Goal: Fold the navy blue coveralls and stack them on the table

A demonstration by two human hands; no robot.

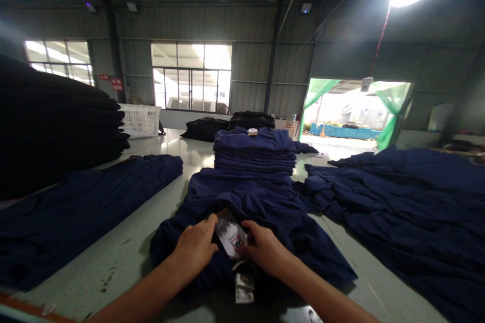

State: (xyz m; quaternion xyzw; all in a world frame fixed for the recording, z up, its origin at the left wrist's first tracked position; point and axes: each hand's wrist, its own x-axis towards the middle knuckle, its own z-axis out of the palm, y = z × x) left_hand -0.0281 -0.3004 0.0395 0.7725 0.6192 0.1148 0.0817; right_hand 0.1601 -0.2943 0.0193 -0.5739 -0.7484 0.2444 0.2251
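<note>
A dark blue garment (242, 194) lies spread on the table in front of me. Over it, a black, white and red hang tag (229, 234) is between my two hands. My left hand (197, 242) is at the tag's upper left edge, thumb and fingers bent toward it. My right hand (263, 247) pinches the tag's right side between thumb and fingers. Just below hangs a smaller white label (244, 288), partly in shadow. Behind the garment stands a stack of folded blue garments (254, 154) with a small tag on top.
On the left are a tall black garment pile (56, 126) and a flat blue garment (91, 202). More blue garments (409, 202) cover the right side. A white basket (140, 120) and black folded clothes (208, 127) stand at the back of the table (125, 247).
</note>
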